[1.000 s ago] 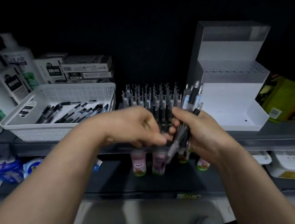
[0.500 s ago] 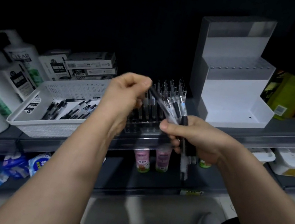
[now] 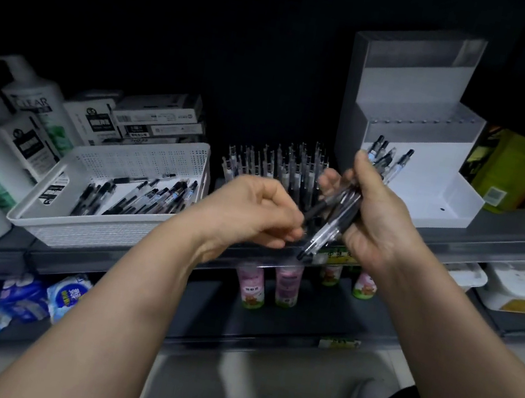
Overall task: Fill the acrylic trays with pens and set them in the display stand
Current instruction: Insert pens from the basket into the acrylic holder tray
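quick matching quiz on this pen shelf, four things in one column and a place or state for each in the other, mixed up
Things:
1. white basket
2. acrylic tray
3. display stand
4. right hand

Places or states:
A. grips a bundle of pens
B. white and stepped, to the right of the tray
C. filled with upright pens
D. has loose pens lying flat in it

Pairs: 1-D, 2-C, 3-B, 4-A
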